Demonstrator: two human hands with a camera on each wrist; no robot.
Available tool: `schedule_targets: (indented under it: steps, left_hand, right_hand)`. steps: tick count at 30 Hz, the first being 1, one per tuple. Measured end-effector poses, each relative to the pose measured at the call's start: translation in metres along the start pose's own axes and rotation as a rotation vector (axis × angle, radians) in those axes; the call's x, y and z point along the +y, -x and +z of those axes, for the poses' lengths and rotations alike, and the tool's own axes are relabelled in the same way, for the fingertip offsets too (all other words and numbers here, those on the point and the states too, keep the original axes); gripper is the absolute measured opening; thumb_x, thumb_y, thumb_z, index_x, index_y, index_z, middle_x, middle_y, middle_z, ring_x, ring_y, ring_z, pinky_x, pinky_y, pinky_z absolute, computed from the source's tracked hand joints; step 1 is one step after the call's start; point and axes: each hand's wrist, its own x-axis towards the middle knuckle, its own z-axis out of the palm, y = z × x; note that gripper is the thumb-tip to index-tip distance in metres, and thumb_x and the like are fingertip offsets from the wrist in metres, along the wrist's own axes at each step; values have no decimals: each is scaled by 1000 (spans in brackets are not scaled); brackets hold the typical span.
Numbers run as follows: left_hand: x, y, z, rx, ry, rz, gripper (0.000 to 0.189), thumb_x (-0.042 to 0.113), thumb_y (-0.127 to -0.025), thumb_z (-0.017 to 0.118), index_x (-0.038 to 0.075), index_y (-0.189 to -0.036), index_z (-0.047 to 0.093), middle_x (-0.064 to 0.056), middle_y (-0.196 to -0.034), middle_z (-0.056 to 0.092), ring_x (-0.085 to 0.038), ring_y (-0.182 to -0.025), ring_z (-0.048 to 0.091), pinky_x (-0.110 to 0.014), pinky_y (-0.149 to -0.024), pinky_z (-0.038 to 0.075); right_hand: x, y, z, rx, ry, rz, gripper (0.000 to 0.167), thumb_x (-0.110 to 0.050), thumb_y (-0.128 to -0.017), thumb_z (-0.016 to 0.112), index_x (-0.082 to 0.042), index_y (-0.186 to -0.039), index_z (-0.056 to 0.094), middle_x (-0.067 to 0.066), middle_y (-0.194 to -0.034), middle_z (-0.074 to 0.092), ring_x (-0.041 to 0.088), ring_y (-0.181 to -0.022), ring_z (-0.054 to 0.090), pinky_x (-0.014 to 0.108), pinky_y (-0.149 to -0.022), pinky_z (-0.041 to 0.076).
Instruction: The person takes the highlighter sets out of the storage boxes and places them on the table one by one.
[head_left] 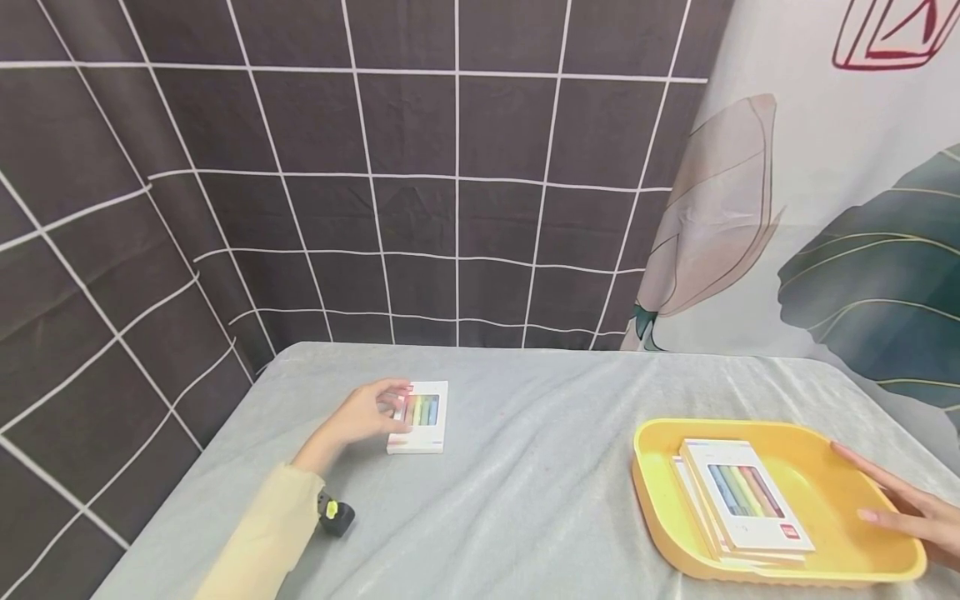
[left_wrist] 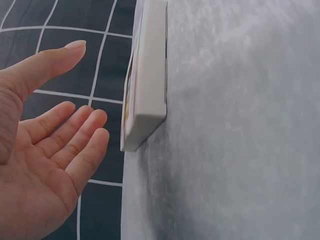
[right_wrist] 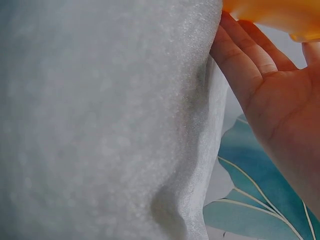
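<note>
In the head view, a white box (head_left: pixel 430 437) with a window showing colored sticks lies on the cloth at left of center. My left hand (head_left: pixel 372 410) hovers at its left side, fingers loosely bent. The left wrist view shows a gap between this hand (left_wrist: pixel 57 145) and the box's white side (left_wrist: pixel 150 75). At the right, a yellow tray (head_left: pixel 832 492) carries a stack of similar boxes (head_left: pixel 750 500). My right hand (head_left: pixel 918 512) holds the tray's right rim, thumb over the inside and fingers along the outside. Its fingertips are partly hidden in the right wrist view.
Grey cloth (head_left: pixel 525 467) covers the table and hangs over its edge. A dark curtain (head_left: pixel 405 125) with white grid lines stands behind, and a white leaf-print curtain (head_left: pixel 802 167) at the back right. A small black device (head_left: pixel 337 518) sits at my left wrist.
</note>
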Motion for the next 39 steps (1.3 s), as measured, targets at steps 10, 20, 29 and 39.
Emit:
schedule_targets:
  steps: [10,20,29,39]
  left_hand:
    - [12,-4,7,-6,37,55,67,6,-68,77,-13,-123,45,-29,-119,52,-40,-107,52,-44,-90,44]
    - [23,-11,15,-6,61,65,66,5,-68,76,-10,-125,46,-26,-122,51,-38,-108,53,-42,-91,43]
    - [28,-18,25,-24,121,89,66,2,-69,75,-12,-125,43,-28,-123,49,-39,-110,51,-44,-96,38]
    - [32,-25,34,-31,154,121,67,2,-69,76,-15,-124,42,-30,-121,50,-39,-112,49,-43,-98,37]
  right_hand:
    - [2,0,1,18,38,-20,77,10,-93,20,-49,-139,3,-36,-128,11,-17,-112,32,35,-80,50]
    - [4,2,2,101,176,-4,78,10,-93,24,-51,-137,3,-38,-126,10,-24,-109,26,26,-78,50]
    - [4,2,1,79,117,8,76,8,-94,23,-52,-137,3,-37,-126,7,-23,-109,28,30,-78,51]
    - [5,1,1,122,217,-21,79,11,-92,26,-47,-140,1,-39,-128,10,-27,-110,21,22,-78,49]
